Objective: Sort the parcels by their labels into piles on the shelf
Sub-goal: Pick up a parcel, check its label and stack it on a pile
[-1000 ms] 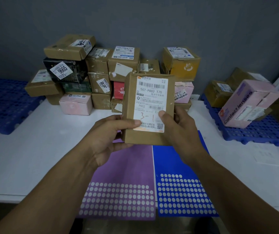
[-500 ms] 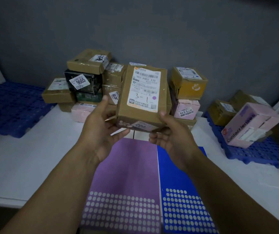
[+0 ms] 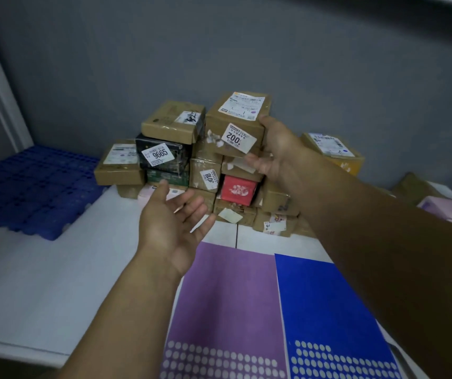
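One parcel (image 3: 235, 124) is gripped by the right hand (image 3: 279, 149) at its right side, above the pile (image 3: 205, 176); the left hand (image 3: 172, 222) is spread open below-left, empty.

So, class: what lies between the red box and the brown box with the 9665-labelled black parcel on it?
In the head view, a taped brown parcel labelled 3018 stands between the red box and the black parcel.
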